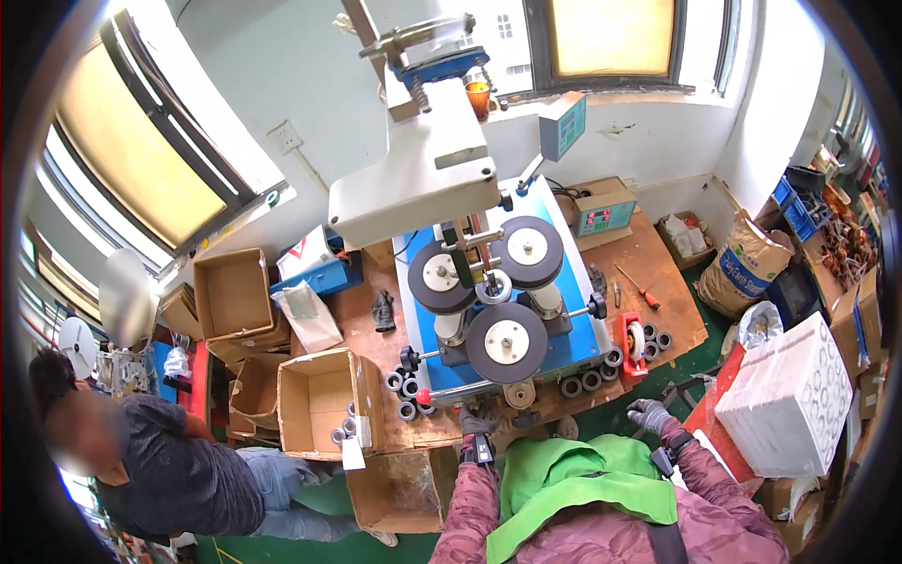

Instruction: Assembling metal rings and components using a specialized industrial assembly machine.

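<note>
The left hand [479, 420], gloved, rests at the table [658, 263] edge below the wheel machine [503, 310]; its grip cannot be told. The right hand [648, 414] hovers loosely open, empty, near grey rings [583, 382].

Grey rings [406, 387] and machine [498, 301] crowd the bench [648, 258].

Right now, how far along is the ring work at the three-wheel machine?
Done, apparently: dark rings line the bench front edge, more in the open box. In hand: one ring sits between the three wheels; gloved left hand at the bench edge, right hand free. What is left cannot be told.
</note>
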A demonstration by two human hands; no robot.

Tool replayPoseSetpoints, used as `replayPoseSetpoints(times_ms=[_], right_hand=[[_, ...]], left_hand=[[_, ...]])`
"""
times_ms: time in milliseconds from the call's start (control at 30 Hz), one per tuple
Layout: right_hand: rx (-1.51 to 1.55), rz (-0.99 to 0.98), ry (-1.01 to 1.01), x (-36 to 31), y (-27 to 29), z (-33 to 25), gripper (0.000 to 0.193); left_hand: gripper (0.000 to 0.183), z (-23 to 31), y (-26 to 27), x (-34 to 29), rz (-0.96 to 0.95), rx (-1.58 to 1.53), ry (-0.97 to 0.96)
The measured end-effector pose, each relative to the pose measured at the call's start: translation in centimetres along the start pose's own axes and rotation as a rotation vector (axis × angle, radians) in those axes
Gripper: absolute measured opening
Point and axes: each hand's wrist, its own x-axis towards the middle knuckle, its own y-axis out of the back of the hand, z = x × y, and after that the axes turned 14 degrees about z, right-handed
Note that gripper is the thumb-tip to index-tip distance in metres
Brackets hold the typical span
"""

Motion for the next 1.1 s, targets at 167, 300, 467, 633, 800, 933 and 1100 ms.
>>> replayPoseSetpoints(times_ms=[167,300,467,633,800,933,1100], right_hand=[[-0.088,-0.021,0.129,2.2,0.1,-0.7,0.025],[-0.141,-0.042,0.148,2.7,0.3,-0.7,0.025],[-0.104,-0.063,0.126,2.6,0.2,-1.0,0.026],[-0.049,-0.054,0.162,2.6,1.4,-3.1,0.026],[0.142,-0.06,0.222,3.9,3.6,-9.8,0.025],[0.396,-0.111,0.233,5.0,6.0,-18.8,0.025],[0.363,-0.018,0.631,9.3,3.6,-27.5,0.039]], left_hand=[[0.041,0.8,1.6,0.1,-0.092,-0.043,-0.026],[0.04,0.2,1.7,-0.2,0.051,-0.117,0.013],[0.046,0.2,2.0,0.1,-0.166,-0.158,0.014],[0.051,1.0,3.5,-0.5,-0.1,-0.121,0.07],[0.036,4.0,5.9,-2.2,-0.18,-0.037,-0.201],[0.036,7.4,3.8,-11.4,-0.166,0.35,-1.232],[0.063,7.4,1.2,-19.3,-0.097,1.3,-2.22]])
